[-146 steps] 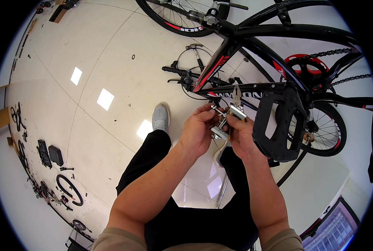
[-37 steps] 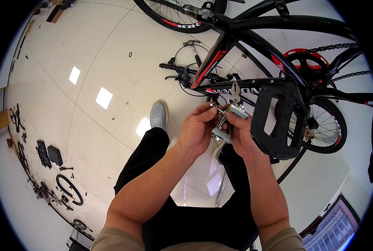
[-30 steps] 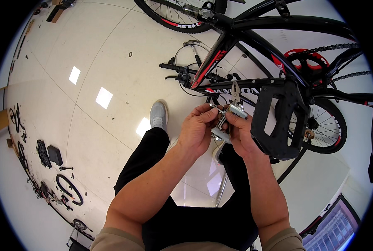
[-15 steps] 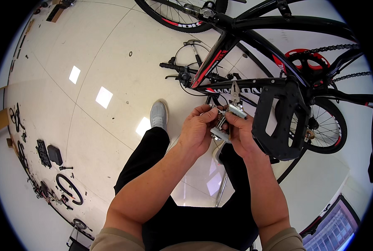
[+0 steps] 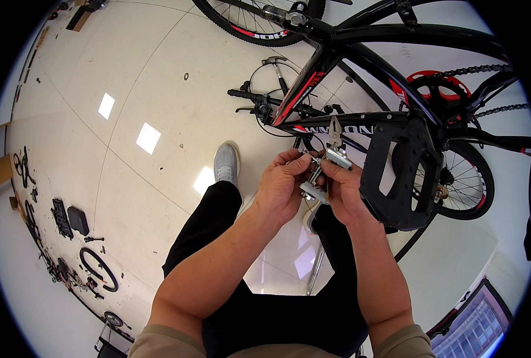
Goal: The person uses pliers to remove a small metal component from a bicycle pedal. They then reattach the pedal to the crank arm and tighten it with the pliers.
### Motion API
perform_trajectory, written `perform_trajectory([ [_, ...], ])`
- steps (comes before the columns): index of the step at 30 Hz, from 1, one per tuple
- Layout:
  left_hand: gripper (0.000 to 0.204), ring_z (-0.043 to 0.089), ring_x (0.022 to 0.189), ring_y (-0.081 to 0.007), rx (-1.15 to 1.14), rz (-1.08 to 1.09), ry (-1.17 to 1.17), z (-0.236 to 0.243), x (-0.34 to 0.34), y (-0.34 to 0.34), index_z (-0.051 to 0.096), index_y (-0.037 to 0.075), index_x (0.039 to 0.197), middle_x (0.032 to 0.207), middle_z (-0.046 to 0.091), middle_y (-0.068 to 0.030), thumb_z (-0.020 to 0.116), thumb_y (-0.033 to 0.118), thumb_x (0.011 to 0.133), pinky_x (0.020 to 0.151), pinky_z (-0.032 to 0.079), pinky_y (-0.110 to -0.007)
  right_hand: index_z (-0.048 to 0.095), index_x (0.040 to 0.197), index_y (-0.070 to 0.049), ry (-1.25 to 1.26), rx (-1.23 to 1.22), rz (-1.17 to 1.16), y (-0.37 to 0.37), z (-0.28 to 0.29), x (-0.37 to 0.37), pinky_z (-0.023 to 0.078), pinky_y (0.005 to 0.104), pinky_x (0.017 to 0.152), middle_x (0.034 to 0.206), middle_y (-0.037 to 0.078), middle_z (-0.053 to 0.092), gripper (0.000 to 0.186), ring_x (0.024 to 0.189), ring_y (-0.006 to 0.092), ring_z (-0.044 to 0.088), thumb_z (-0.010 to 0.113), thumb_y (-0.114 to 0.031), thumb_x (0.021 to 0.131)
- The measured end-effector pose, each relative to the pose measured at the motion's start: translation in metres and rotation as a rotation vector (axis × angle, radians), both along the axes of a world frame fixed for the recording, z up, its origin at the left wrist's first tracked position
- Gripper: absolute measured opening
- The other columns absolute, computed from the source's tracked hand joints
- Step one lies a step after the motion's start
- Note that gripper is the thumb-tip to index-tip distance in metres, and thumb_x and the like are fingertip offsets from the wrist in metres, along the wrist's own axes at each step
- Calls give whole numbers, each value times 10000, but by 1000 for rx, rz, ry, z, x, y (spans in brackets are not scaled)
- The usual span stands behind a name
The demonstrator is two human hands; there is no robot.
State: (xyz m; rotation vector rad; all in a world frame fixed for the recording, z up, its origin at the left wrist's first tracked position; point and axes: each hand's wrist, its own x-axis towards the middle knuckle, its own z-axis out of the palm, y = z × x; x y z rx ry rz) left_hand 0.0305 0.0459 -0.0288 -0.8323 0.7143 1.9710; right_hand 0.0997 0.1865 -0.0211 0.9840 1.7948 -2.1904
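Note:
Between my hands is a silver metal part (image 5: 314, 192) with two block-like ends joined by thin rods. My left hand (image 5: 284, 184) is closed at its left side, thumb and forefinger pinching by a thin metal bit at the top. My right hand (image 5: 344, 188) grips the other side, its thumb pressed against the upper silver block. Just above that block, a pair of pliers (image 5: 335, 132) shows its jaws pointing up; its handles are hidden, so whether my right hand also holds it I cannot tell. A black pedal (image 5: 390, 179) stands close to the right of my right hand.
A black bicycle frame (image 5: 361, 113) with a red chainring (image 5: 438, 89) fills the upper right. Its handlebar grip (image 5: 244, 94) and a hammer (image 5: 274, 62) lie beyond my hands. Tool cases (image 5: 77, 221), a tyre (image 5: 98, 271) and loose parts lie at the far left.

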Motion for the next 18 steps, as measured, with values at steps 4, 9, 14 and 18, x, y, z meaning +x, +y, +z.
perform_trajectory([
  [4, 200, 651, 879, -208, 0, 6, 14, 8, -2, 2, 546, 63, 1145, 1072, 659, -77, 624, 111, 967, 720, 581, -422, 632, 1060, 23, -73, 3, 3, 0, 6, -1, 465, 278, 664, 878, 52, 648, 159, 699, 128, 553, 619, -93, 951],
  [9, 195, 643, 869, -209, 10, -18, 19, 3, -2, 0, 543, 63, 1140, 1064, 657, -84, 621, 111, 968, 712, 577, -422, 630, 1049, 20, -127, -10, -5, 1, 10, -4, 460, 279, 666, 878, 57, 647, 167, 696, 132, 548, 619, -115, 950],
  [14, 193, 637, 875, -216, -37, 10, -15, 2, 1, 1, 528, 66, 1141, 1058, 652, -89, 612, 112, 974, 703, 573, -429, 605, 909, 24, -136, -33, -37, -1, 8, -3, 471, 277, 579, 712, 46, 613, 285, 631, 128, 589, 644, -252, 971],
  [18, 205, 636, 886, -221, -29, 19, -17, 6, 1, 1, 515, 67, 1156, 1064, 648, -88, 606, 112, 978, 698, 569, -437, 601, 907, 16, -172, -30, -26, -1, 13, -5, 465, 276, 578, 711, 47, 613, 291, 628, 128, 585, 643, -265, 969],
])
